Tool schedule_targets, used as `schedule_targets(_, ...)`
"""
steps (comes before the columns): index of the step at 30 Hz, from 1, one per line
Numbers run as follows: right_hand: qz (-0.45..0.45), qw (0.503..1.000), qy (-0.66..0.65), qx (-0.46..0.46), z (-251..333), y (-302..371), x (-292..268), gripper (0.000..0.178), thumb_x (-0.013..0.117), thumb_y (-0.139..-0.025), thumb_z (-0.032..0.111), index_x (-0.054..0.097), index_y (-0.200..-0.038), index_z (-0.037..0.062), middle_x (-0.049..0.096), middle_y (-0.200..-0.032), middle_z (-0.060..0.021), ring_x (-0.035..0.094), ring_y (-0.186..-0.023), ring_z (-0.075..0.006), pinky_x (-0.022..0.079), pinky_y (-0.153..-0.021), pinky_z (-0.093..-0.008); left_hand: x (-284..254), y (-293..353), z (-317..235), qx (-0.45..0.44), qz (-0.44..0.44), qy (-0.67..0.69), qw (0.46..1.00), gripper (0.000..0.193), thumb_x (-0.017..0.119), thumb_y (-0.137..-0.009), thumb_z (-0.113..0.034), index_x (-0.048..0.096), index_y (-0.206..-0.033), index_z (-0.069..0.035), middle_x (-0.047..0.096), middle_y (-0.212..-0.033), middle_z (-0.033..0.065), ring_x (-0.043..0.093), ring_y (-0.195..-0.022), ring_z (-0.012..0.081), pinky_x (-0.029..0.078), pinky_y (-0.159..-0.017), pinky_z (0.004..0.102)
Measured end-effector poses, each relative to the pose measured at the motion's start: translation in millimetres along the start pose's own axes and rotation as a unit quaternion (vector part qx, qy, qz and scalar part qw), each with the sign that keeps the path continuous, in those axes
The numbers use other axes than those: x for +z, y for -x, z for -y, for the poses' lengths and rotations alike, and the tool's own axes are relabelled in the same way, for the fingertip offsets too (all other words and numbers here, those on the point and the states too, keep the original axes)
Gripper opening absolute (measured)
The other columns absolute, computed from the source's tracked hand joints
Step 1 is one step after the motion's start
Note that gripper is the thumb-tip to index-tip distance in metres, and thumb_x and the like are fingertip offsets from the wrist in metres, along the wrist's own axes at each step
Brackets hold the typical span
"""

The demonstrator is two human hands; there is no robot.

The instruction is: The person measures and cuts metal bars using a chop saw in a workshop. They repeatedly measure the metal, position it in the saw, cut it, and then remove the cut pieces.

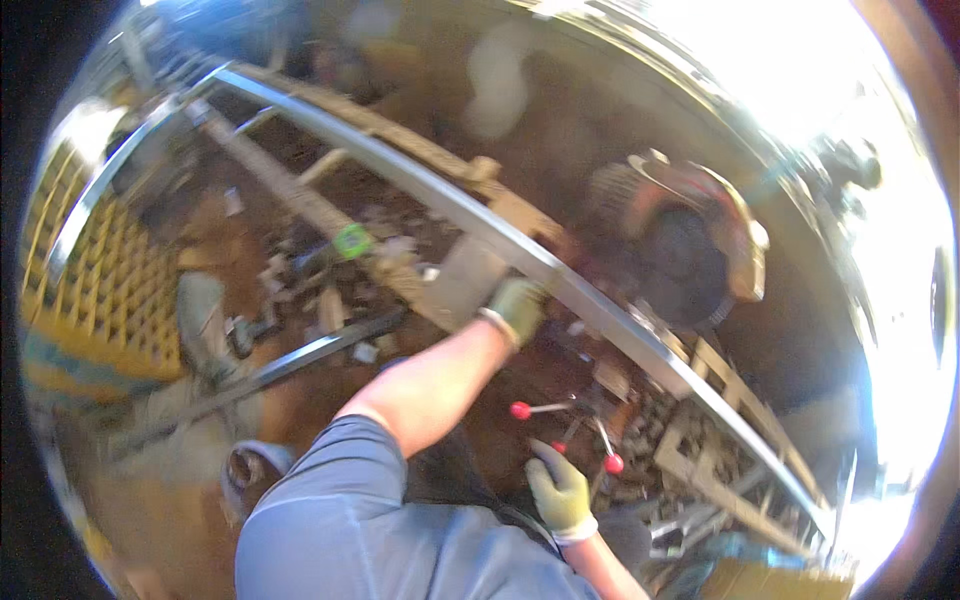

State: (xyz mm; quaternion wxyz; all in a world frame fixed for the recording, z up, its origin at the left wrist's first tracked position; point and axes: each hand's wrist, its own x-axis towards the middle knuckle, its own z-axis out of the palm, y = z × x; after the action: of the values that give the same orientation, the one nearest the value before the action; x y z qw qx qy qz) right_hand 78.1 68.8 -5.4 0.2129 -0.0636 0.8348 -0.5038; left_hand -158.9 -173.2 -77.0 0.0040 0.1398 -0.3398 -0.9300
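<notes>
A long, silvery metal bar (450,200) runs slantwise across the view, from the far left to the near right. My left hand (515,312), in a pale yellow-green glove, is closed at the bar's near edge around mid-length; its fingertips are partly hidden and blurred. Beside it is a flat greyish plate (466,275). Closer to my body, my right hand (562,492), gloved likewise, has its fingers apart and holds nothing. Its fingertips are close to a spoked handle (598,432) with red ball knobs (520,410); whether they touch is unclear.
A yellow lattice crate (110,270) stands at the left, near a second metal bar (300,360). Scraps and small pieces (300,270) litter the ground around a rusty frame rail (270,175). Past the long bar is a dark rounded object (685,255), blurred.
</notes>
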Motion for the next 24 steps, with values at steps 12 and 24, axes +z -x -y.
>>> schedule_targets(12,-0.259,0.904,0.217,-0.261,18,-50,-71,0.043,0.074,-0.102,-0.004,0.071,-0.145,-0.0044,0.071,-0.150,-0.0237,0.065,-0.144,-0.0395,0.052,-0.121,-0.0489,69,100,50,-0.046,-0.019,-0.102,0.994,0.061,0.093,-0.095,-0.057,0.085,-0.122,-0.003,0.084,-0.116,0.0091,0.074,-0.107,0.0185,0.058,-0.096,0.0381)
schedule_targets(24,-0.178,0.872,0.393,-0.232,-17,-78,-153,0.057,0.077,-0.085,0.000,0.074,-0.142,0.0019,0.077,-0.127,-0.0210,0.071,-0.120,-0.0429,0.054,-0.108,-0.0523,50,126,59,-0.139,0.090,-0.309,0.937,0.083,0.077,-0.099,-0.076,0.084,-0.127,0.002,0.084,-0.124,0.0184,0.078,-0.116,0.0294,0.058,-0.104,0.0449)
